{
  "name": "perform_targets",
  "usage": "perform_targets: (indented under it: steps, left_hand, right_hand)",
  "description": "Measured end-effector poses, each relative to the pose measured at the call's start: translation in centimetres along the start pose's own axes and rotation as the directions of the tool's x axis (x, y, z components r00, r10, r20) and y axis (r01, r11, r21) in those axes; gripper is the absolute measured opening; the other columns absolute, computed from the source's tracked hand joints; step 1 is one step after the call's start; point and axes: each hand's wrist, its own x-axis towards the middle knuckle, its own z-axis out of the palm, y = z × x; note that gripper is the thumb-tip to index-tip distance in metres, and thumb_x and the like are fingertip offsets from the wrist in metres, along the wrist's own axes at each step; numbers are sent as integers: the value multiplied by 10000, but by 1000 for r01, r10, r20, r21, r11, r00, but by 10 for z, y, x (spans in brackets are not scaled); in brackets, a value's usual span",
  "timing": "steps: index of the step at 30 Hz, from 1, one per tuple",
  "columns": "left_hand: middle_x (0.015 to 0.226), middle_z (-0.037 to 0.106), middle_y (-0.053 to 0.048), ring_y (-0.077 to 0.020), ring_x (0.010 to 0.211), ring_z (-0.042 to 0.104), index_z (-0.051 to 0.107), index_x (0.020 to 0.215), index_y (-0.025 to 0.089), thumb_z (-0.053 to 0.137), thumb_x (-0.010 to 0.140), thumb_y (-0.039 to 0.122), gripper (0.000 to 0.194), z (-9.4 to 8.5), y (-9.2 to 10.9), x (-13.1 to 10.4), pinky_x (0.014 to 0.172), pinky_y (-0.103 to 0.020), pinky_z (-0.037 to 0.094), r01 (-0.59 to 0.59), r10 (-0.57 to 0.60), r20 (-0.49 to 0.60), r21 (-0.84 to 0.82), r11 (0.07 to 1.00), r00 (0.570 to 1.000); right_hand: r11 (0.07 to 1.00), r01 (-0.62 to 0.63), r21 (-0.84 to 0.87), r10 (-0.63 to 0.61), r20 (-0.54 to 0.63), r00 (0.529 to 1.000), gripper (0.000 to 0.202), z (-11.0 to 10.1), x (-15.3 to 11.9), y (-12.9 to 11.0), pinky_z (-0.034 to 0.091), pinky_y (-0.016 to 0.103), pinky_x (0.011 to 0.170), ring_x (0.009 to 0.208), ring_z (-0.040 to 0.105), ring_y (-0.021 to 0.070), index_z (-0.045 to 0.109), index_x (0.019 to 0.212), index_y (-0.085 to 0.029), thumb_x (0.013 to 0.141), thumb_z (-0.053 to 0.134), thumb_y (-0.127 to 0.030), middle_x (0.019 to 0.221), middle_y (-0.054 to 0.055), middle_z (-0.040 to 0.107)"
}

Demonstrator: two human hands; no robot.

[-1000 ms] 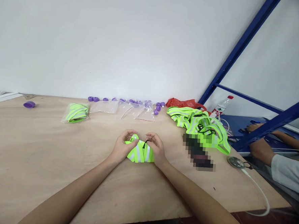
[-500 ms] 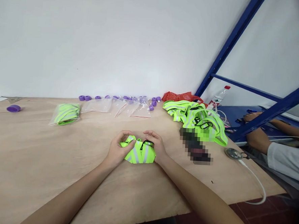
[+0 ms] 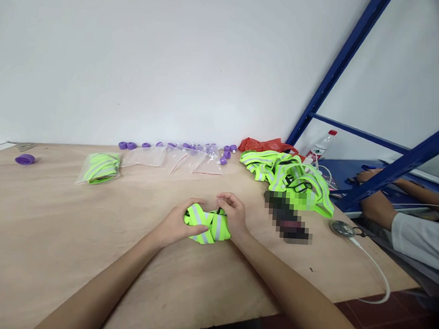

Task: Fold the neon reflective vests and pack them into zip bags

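Between my hands, low over the wooden table, is a folded bundle of neon-yellow reflective strap with silver stripes. My left hand grips its left side, the thumb lying across the front and the fingers behind. On the right side my right hand is closed on the bundle, its fingertips at the top edge near a dark piece. Part of the right fingers is hidden. Farther back lie flat clear zip bags. A filled bag to the left has a similar folded strap inside.
A loose heap of reflective straps lies at the right by a red plastic bag. Several purple caps line the wall. A round device with a white cable sits near the right edge. Another person's arm rests beyond the blue frame.
My left thumb has moved down and across the front of the bundle, and the left fingers have shifted behind it. The bundle has moved slightly right.
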Motion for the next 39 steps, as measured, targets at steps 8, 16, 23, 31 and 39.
perform_targets:
  steps: [8, 16, 23, 31, 39]
  left_hand:
    - [1163, 708, -69, -275, 1088, 645, 678, 1126, 228, 774, 766, 322, 384, 4, -3, -1, 952, -375, 494, -130, 143, 68, -161, 978, 987]
    - [1124, 734, -58, -281, 1074, 656, 720, 1041, 226, 736, 786, 326, 275, 4, 7, 0, 979, -383, 485, -96, 112, 75, -192, 977, 991]
    - [1321, 672, -63, -295, 1252, 581, 712, 1169, 259, 754, 795, 330, 383, 3, 0, -3, 1101, -414, 406, -90, 121, 159, -191, 978, 980]
    - [1188, 724, -61, -282, 1104, 645, 734, 1103, 224, 737, 790, 331, 330, 8, -1, -2, 980, -381, 480, -64, 94, 111, -247, 967, 989]
    - [1151, 740, -61, -263, 1043, 672, 737, 1056, 214, 736, 809, 363, 288, 9, -7, 0, 908, -344, 508, -67, 76, 13, -346, 936, 997]
  right_hand:
    - [975, 192, -113, -191, 19, 981, 97, 3, -11, -8, 403, 282, 614, 634, 500, 143, 669, 759, -214, 708, 710, -286, 659, -23, 559]
    - [993, 103, -62, -93, 145, 985, 153, -3, -1, 3, 461, 268, 612, 694, 551, 136, 559, 799, -220, 656, 611, -232, 994, 36, 613]
    - [998, 54, -28, -39, 378, 925, 166, -6, -4, -5, 525, 320, 771, 857, 621, 184, 602, 772, -212, 610, 580, -190, 1077, 59, 629]
    - [997, -68, -41, 79, 405, 911, 201, -4, -3, -7, 526, 340, 826, 886, 656, 213, 676, 885, -228, 718, 716, -333, 902, 32, 701]
    - [931, -342, 126, 261, 424, 867, 399, -5, -4, -7, 552, 368, 795, 898, 696, 249, 680, 1017, -220, 700, 797, -434, 986, 78, 751]
